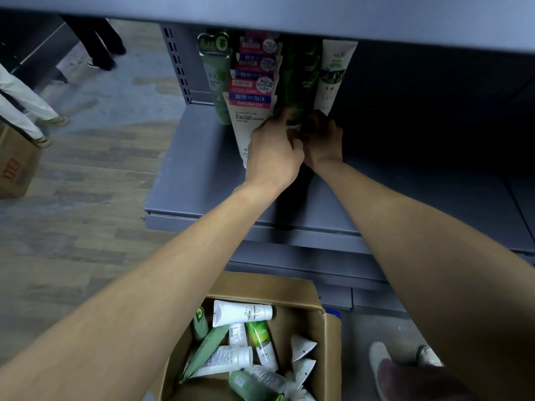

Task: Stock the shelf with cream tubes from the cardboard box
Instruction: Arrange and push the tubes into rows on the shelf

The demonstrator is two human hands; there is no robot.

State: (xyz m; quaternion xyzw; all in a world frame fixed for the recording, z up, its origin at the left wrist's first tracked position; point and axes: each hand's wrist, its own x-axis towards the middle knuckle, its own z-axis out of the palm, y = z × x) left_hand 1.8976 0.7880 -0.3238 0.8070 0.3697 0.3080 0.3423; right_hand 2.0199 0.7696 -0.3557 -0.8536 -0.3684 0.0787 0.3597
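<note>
Both of my arms reach onto the grey shelf (202,180). My left hand (272,151) and my right hand (322,140) meet at the foot of a row of dark green tubes (295,91) and close around the front one. To its left stand white and red facial cleanser tubes (250,111) and a pale green tube (218,91). A white tube with a green picture (333,76) stands to the right. The open cardboard box (260,287) below holds several loose white and green tubes (240,314).
The upper shelf's edge (289,13) overhangs the tubes. The shelf's right part is dark. Other people's legs (26,102) and a second cardboard box (17,166) are on the wooden floor at left. My shoes (382,360) are beside the box.
</note>
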